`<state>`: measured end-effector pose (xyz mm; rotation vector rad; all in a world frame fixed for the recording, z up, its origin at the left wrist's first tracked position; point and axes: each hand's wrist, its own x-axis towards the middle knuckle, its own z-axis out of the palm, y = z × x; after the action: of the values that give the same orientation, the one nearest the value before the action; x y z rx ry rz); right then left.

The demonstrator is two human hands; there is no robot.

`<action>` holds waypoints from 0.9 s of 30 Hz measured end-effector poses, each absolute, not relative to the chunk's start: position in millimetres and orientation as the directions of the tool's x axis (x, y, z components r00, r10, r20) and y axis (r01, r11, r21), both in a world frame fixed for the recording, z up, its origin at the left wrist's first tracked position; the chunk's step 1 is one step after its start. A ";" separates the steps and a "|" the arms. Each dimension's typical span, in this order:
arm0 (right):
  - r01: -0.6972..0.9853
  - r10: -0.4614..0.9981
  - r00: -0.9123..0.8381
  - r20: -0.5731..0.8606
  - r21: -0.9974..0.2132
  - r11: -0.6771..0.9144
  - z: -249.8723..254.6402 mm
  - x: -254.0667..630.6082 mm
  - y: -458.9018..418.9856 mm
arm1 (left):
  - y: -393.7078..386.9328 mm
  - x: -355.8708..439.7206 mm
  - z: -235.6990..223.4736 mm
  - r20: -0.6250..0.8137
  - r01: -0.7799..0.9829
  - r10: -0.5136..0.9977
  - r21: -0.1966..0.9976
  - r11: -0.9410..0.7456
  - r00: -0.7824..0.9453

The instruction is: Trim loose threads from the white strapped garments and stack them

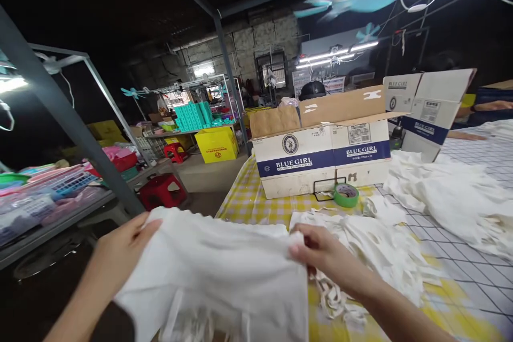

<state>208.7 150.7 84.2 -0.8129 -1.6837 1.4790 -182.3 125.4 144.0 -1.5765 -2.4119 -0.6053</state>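
I hold up a white cloth piece (pixel 224 272) in front of me, stretched between both hands. My left hand (pixel 120 251) is closed on its upper left corner, thumb on top. My right hand (pixel 320 251) pinches its upper right edge. Loose strips hang from the cloth's lower edge. Just beyond my right hand, a heap of similar white cloth pieces (pixel 372 246) with tangled straps lies on the table (pixel 248 197), which has a yellow checked cover.
An open "Blue Girl" cardboard box (pixel 320 160) stands on the table ahead, a green tape roll (pixel 346 195) in front of it. More white cloth (pixel 449 197) is piled at right beside a second box (pixel 428 107). Another person's arm (pixel 465 135) rests far right. Red stools (pixel 160 189) stand on the floor at left.
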 end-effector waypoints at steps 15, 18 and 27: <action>0.718 0.996 -0.084 0.021 -0.692 0.076 -61.7 137.7 285.9 | 288.9 -188.2 -5.8 0.021 0.947 0.948 -0.048 0.318 -0.317; 0.740 0.997 -0.075 0.028 -0.669 0.074 -59.2 139.3 283.8 | 288.8 -189.0 -2.8 0.033 0.945 0.947 -0.072 0.320 -0.319; 0.521 0.725 -0.532 0.437 -0.507 0.687 -0.6 99.5 236.1 | 269.5 -149.6 7.2 -0.139 0.951 0.963 0.240 -0.195 0.232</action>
<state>99.5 236.1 -0.6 -0.9509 -2.2609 0.4193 -149.6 269.5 7.2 -2.6676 -2.1376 -0.0721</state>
